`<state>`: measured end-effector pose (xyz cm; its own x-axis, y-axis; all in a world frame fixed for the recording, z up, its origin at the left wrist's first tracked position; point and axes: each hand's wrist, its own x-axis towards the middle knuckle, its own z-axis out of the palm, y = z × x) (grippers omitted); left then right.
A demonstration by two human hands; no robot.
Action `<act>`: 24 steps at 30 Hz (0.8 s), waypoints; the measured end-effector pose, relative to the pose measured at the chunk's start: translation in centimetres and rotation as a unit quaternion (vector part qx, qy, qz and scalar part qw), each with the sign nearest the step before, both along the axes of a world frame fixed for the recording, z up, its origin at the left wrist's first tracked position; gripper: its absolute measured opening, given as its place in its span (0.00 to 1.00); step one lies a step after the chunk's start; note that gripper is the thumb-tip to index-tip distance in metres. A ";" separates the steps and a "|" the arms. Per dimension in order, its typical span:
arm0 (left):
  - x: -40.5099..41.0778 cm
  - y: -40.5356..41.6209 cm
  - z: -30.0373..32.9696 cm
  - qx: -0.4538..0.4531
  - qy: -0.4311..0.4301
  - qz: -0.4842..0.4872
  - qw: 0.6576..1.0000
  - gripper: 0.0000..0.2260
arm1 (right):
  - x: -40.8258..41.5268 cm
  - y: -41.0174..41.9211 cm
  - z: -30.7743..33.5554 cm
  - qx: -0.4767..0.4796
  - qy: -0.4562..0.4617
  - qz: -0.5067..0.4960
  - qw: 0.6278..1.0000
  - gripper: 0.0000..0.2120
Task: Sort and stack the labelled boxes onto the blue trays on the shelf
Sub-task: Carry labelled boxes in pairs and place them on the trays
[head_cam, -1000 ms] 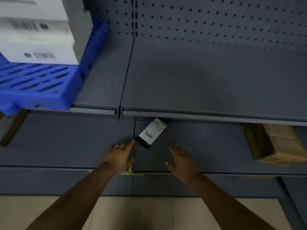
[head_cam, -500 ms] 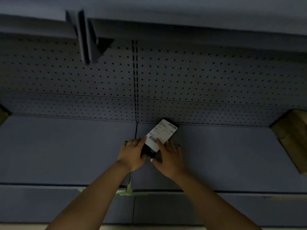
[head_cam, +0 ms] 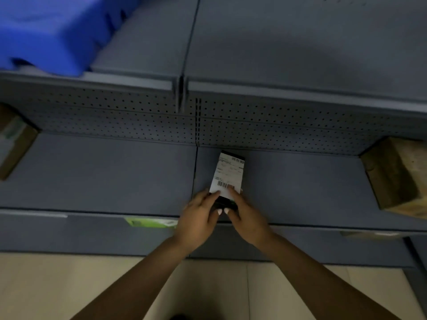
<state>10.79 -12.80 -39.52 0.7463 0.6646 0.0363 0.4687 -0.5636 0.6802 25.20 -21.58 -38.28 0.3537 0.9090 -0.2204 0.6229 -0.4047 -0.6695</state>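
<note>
The blue tray [head_cam: 46, 31] is cut off at the upper left and blurred, and the print on the white label cannot be read beyond its barcodes. A small black labelled box [head_cam: 227, 179] is gripped at its near end by the left hand [head_cam: 198, 221] and the right hand [head_cam: 246, 218], over the lower shelf [head_cam: 300, 181], near its front edge
</note>
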 end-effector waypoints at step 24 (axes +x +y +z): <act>-33.3 -15.9 23.7 0.011 -0.096 0.090 0.991 0.30 | -30.7 -15.0 24.6 0.076 -0.018 0.178 0.981 0.29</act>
<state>-22.55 -28.70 -15.85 0.5935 0.7841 0.1815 0.4264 -0.4976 0.7553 -5.53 -36.54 -13.66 0.0129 0.9977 -0.0662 0.7312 -0.0546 -0.6800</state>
